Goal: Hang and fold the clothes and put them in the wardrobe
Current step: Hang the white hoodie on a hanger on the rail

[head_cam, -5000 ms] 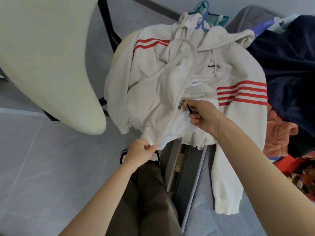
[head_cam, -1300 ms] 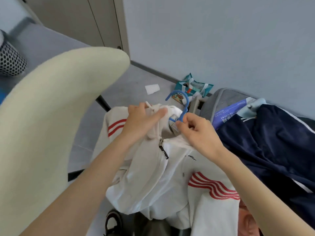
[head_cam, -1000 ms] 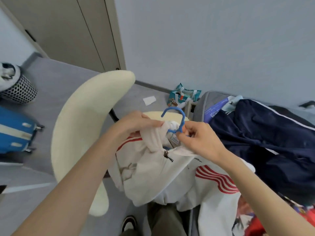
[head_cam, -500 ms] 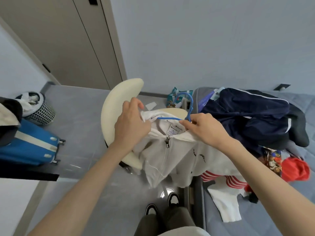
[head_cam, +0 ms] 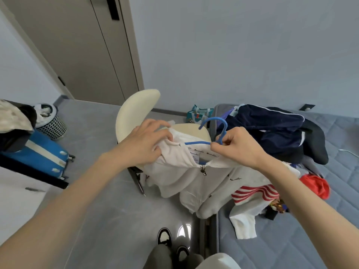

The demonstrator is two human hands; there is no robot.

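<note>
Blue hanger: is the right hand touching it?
Touching. The head view shows the right hand pinching the blue hanger at the base of its hook.

White zip hoodie (head_cam: 196, 183) held up on a blue hanger (head_cam: 217, 133), left hand (head_cam: 143, 144) gripping the hood fabric, right hand (head_cam: 237, 148) pinching the hanger neck, one red-striped sleeve (head_cam: 252, 193) trailing onto the bed edge (head_cam: 291, 249), cream chair (head_cam: 134, 113) behind, dark navy clothes (head_cam: 272, 129) piled on the bed.

I see open floor (head_cam: 126, 220) lower left, passable. Chair (head_cam: 134, 111) blocks straight ahead. Clothes pile (head_cam: 272, 129) crowds bed (head_cam: 340, 200) on right. Suitcase (head_cam: 42, 154) and bin (head_cam: 52, 127) stand far left, well apart from chair.
</note>
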